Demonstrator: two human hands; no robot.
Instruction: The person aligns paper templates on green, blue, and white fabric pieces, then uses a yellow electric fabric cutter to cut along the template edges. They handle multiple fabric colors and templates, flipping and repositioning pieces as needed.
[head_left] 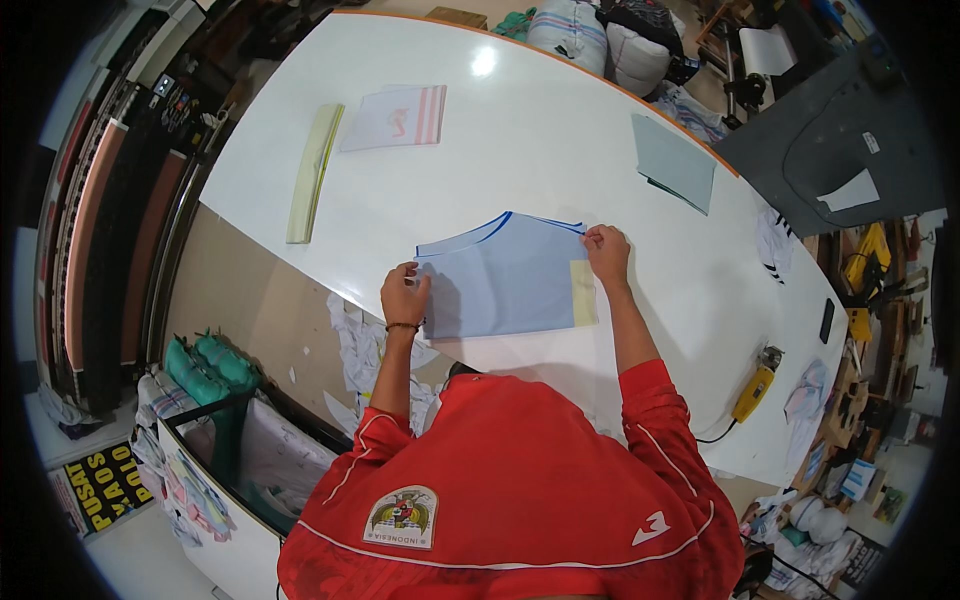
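In front of me a light-blue fabric panel lies flat on the white table, with dark-blue lines along its slanted top edges and a pale-yellow patch at its lower right. My right hand pinches its upper right corner between thumb and fingers. At the left edge of the panel, my left hand has its fingers curled in on the cloth by the upper left corner. A white layer shows under the panel's lower edge.
The white table bears a pale-yellow folded strip, a pink-striped white stack, grey-green panels, a yellow corded electric cutter and a black phone. A bin with cloth stands at lower left.
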